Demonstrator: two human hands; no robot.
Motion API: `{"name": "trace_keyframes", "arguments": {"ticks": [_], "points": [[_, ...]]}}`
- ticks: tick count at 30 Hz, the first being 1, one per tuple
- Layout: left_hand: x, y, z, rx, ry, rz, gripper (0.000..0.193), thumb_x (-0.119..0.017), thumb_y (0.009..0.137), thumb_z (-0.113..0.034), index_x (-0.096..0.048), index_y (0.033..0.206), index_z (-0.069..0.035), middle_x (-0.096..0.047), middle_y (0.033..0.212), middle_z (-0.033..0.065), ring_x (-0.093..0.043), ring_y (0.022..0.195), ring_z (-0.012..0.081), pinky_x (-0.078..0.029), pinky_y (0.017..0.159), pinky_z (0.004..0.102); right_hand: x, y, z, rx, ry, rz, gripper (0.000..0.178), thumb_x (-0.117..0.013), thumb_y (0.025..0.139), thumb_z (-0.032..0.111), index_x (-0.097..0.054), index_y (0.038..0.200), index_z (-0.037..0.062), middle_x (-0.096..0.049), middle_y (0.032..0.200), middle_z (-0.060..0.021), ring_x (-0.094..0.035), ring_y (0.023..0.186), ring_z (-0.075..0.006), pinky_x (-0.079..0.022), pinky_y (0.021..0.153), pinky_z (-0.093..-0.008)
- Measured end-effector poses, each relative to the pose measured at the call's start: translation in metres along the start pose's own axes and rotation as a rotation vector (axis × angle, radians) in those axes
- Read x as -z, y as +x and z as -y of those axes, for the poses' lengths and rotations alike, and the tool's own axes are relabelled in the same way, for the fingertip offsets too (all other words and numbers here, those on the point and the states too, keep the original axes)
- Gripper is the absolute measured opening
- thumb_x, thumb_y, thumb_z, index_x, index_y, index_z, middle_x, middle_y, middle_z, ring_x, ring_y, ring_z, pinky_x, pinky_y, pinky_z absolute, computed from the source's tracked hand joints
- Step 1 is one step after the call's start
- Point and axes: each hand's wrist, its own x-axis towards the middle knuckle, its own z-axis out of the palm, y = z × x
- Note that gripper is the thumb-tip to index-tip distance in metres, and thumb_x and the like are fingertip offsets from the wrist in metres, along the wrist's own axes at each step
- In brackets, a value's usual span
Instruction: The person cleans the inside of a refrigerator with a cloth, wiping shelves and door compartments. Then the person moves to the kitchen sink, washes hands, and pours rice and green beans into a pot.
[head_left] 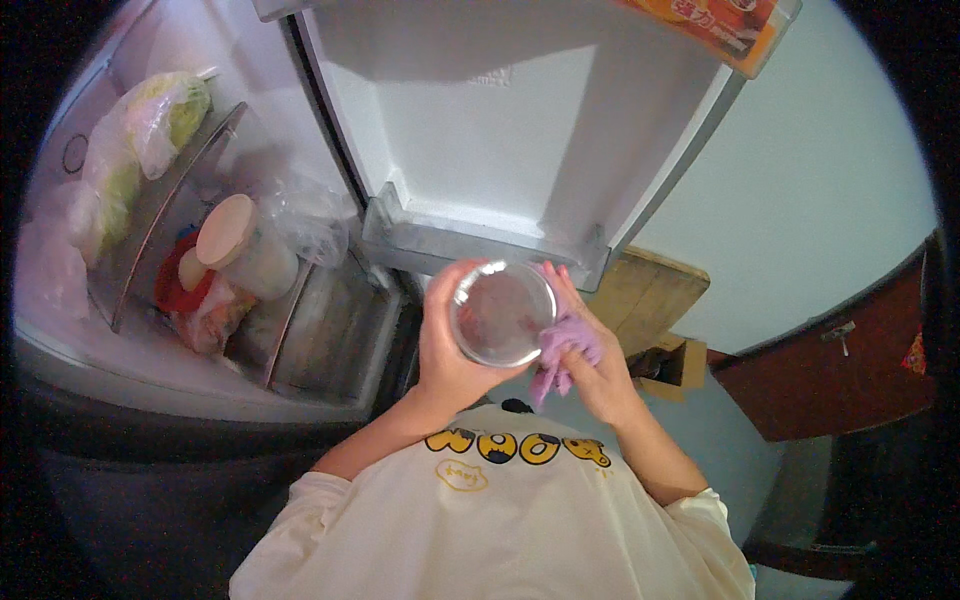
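Observation:
In front of my chest, my left hand is wrapped round the side of a round container with a shiny metallic rim. Its circular end faces up at me and looks glassy, with a dull reddish-grey tone; what is inside cannot be made out. A crumpled purple cloth is gripped in my right hand, the thumb pressed over it. That cloth touches the container's right side, and the right fingers reach along its far edge.
An open refrigerator stands ahead and left, its door swung out with a lower door shelf. Inside are bagged cabbage, a lidded plastic tub and a red container. A wooden board and cardboard box stand right.

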Motion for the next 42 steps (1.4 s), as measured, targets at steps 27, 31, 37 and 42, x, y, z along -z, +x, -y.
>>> {"name": "trace_keyframes", "arguments": {"ticks": [27,31,37,42], "points": [[-0.017,0.013,0.002,-0.212,0.128,-0.049,0.096,-0.091,0.055,-0.015,-0.036,0.133,-0.003,-0.046,0.129,0.0184,-0.048,0.118,0.0352,-0.039,0.101,0.0429,-0.014,0.015,0.027,-0.014,0.427,-0.106,0.082,-0.064,0.081,-0.001,-0.024,0.152,0.0072,-0.028,0.155,-0.0112,-0.036,0.137,-0.0213,-0.038,0.104,-0.0294],[-0.018,0.013,0.005,-0.258,0.193,-0.067,0.096,-0.091,0.055,-0.014,-0.036,0.133,-0.002,-0.046,0.129,0.0180,-0.048,0.118,0.0347,-0.039,0.102,0.0428,-0.018,0.020,0.038,-0.295,0.945,-0.218,0.078,-0.061,0.081,-0.007,-0.028,0.151,0.0058,-0.034,0.151,-0.0095,-0.038,0.135,-0.0199,-0.038,0.105,-0.0293],[-0.019,0.009,0.008,-0.124,0.057,-0.084,0.100,-0.093,0.053,-0.015,-0.034,0.133,-0.004,-0.048,0.128,0.0160,-0.050,0.118,0.0304,-0.042,0.100,0.0407,-0.019,0.013,0.034,-0.248,1.093,-0.159,0.076,-0.058,0.081,-0.003,-0.027,0.150,0.0039,-0.035,0.152,-0.0097,-0.039,0.134,-0.0182,-0.026,0.113,-0.0301],[-0.006,0.011,0.009,0.121,-0.245,0.053,0.099,-0.094,0.057,-0.017,-0.035,0.135,-0.003,-0.050,0.130,0.0129,-0.052,0.119,0.0232,-0.044,0.100,0.0391,-0.005,0.027,0.018,-0.326,1.112,-0.101,0.064,-0.061,0.089,0.014,-0.034,0.146,0.0038,-0.045,0.144,-0.0097,-0.045,0.129,-0.0193,-0.035,0.107,-0.0319]]}}
